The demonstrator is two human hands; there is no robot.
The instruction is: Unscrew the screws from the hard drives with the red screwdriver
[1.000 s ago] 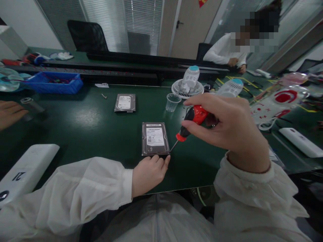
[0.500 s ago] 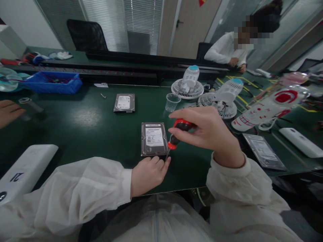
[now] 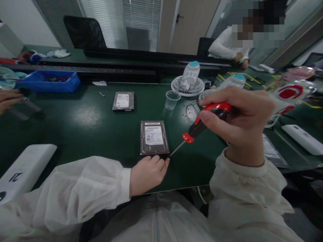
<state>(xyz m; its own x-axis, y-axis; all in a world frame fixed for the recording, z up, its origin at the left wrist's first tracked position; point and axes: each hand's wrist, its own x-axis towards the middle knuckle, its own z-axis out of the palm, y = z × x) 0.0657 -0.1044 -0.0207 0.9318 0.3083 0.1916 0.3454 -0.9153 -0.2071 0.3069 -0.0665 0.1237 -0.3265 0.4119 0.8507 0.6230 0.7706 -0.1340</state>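
My right hand (image 3: 239,121) is closed around the red and black handle of a screwdriver (image 3: 198,127). The shaft slants down to the left, and its tip meets the fingertips of my left hand (image 3: 150,174). Those fingers are curled together at the near edge of a hard drive (image 3: 153,137), by its right corner; whatever they pinch is too small or hidden. This drive lies label up on the green table. Farther back lies a second hard drive (image 3: 123,101). A clear plastic cup (image 3: 172,100) stands behind the first drive, with tiny dark bits on the table to its right.
White fans (image 3: 188,82) stand at the back right, near a decorated bottle (image 3: 290,92). Another drive (image 3: 274,151) is partly hidden behind my right wrist. A blue bin (image 3: 50,81) and a white device (image 3: 27,168) are at left. Another person's hand (image 3: 8,100) shows at the left edge.
My right hand has moved right and tilted the screwdriver from nearly upright to a low slant. Its tip stays by my left fingers, which have hardly moved.
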